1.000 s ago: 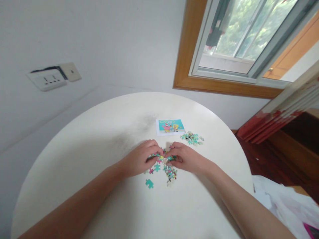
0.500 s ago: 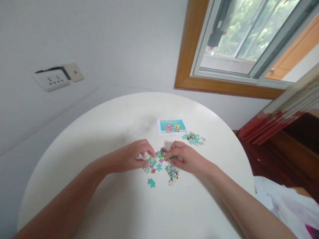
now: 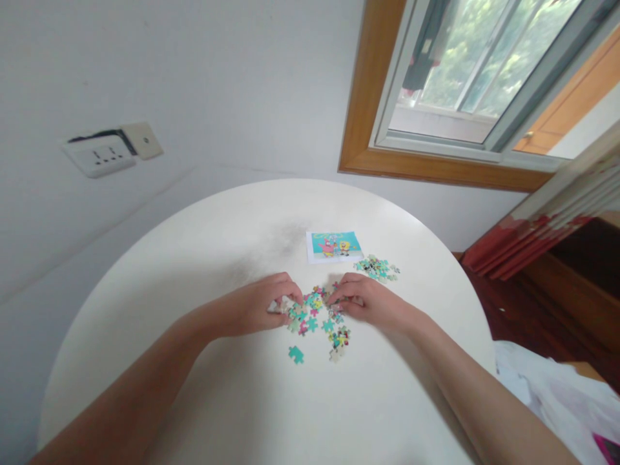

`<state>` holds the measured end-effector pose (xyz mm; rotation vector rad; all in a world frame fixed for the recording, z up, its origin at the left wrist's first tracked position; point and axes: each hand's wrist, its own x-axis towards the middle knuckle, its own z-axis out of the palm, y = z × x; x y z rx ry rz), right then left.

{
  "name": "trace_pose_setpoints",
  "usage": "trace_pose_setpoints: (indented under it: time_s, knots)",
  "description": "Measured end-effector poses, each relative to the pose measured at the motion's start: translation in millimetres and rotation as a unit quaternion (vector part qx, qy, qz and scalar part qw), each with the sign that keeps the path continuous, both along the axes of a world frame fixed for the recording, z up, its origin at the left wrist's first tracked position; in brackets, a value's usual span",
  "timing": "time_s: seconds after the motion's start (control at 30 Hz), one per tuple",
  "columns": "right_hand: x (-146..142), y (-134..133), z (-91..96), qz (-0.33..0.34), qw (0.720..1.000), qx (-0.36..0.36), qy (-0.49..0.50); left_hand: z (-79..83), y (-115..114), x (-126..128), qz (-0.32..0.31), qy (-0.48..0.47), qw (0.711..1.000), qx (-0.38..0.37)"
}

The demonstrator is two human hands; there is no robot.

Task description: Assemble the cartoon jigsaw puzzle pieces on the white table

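Observation:
Loose jigsaw puzzle pieces (image 3: 311,324), mostly teal with some pink, yellow and pale ones, lie between my two hands. My left hand (image 3: 271,302) is curled around the left side of this pile, its thumb and fingers against pieces, with some pale ones inside the grasp. From the right, my right hand (image 3: 361,298) reaches in with bent fingers pressed on pieces at the pile's right edge; its fingertips partly hide them. A single teal puzzle piece (image 3: 296,354) lies apart, nearer to me. Just below the right hand is a small cluster of puzzle pieces (image 3: 340,337).
Behind the hands lies a picture card (image 3: 336,245) with a pink and a yellow cartoon figure. A second pile of puzzle pieces (image 3: 376,267) is beside it. The round white table (image 3: 203,226) stands against a wall below a wood-framed window (image 3: 445,165).
My right hand has shifted slightly, and pieces near it are spread differently, with a teal one now showing between the piles. The pieces by my left hand have moved slightly right.

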<state>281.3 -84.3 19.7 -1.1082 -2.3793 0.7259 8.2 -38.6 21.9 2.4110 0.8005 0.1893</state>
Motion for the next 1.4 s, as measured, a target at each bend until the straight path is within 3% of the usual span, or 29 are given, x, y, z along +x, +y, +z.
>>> trace_pose_setpoints:
  time_s: [0.23,0.6,0.73,1.0,1.4]
  knots:
    - [16,-3,11.9,0.021,0.996,-0.082,-0.026,-7.1,1,3,0.022,-0.014,0.999,-0.018]
    - [11,1,-2.2,0.008,0.999,-0.033,-0.03,-8.1,2,6,0.026,-0.005,1.0,-0.012]
    - [10,0,0.9,-0.014,0.999,-0.029,-0.022,-9.1,2,5,0.024,-0.01,1.0,-0.013]
    - [15,-11,17.9,0.055,0.979,-0.191,-0.049,-10.5,3,5,0.024,-0.015,1.0,-0.014]
    - [7,-6,5.7,0.046,0.988,-0.141,-0.048,-16.4,5,2,0.022,-0.018,1.0,0.0]
